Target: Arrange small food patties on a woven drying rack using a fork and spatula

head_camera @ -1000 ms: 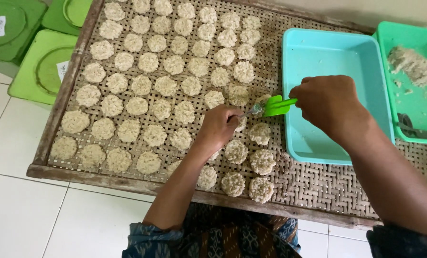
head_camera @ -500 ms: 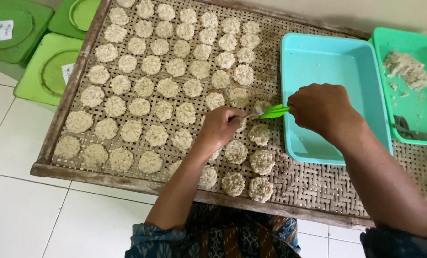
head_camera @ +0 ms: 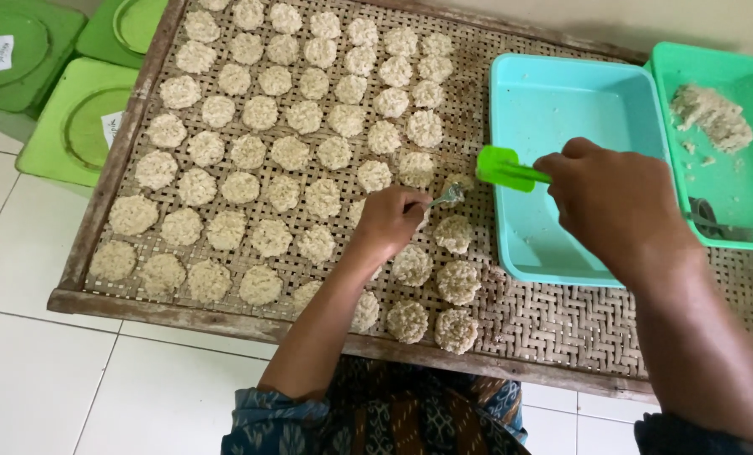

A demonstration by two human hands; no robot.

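Right hand [head_camera: 616, 206] is clamped on a green scoop [head_camera: 504, 167], which pokes out over the left rim of the empty turquoise tub [head_camera: 562, 109]. Left hand [head_camera: 391, 221] pinches a metal fork [head_camera: 449, 197] just left of that tub, over the woven tray [head_camera: 545, 320]. Bare weave lies below the tub; rice patties [head_camera: 291, 153] crowd everything left.

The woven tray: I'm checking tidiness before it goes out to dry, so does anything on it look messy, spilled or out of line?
Mostly tidy. The round patties sit in even rows on the woven tray. The newest ones near the left hand are bunched less regularly. Crumbs and a ragged lump of mix are scattered in the green tub, not spilled outside it.
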